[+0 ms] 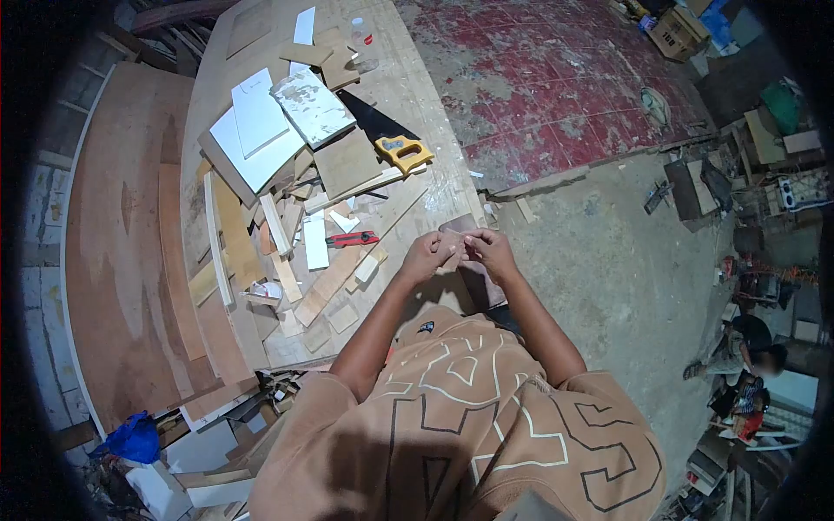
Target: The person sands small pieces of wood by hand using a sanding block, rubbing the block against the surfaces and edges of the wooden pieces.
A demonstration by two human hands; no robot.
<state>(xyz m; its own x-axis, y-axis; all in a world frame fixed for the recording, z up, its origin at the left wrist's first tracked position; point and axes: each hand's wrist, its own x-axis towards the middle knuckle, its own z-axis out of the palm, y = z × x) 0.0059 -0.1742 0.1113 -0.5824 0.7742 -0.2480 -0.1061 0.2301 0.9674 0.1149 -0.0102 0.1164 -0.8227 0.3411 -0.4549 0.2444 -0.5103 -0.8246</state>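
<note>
Between my two hands is a small pinkish-brown sheet (453, 247) that looks like a piece of sandpaper. My left hand (424, 258) pinches its left side, with the fingers curled in. At its right edge, my right hand (489, 253) grips with thumb and fingertips. A larger dark brown sheet (480, 286) hangs or lies just below my right hand, by the table's edge; what supports it is hidden. Left of my left hand, a red utility knife (353, 239) lies among wood offcuts. Farther up the table rests a handsaw with a yellow handle (405, 154).
The wooden worktable (408, 65) carries white boards (257, 108), a paint-flecked panel (314, 106), several wood strips and a plastic bottle (360, 35). A large plywood sheet (126, 226) leans at left. Another person (749, 347) is low at far right, near piled clutter.
</note>
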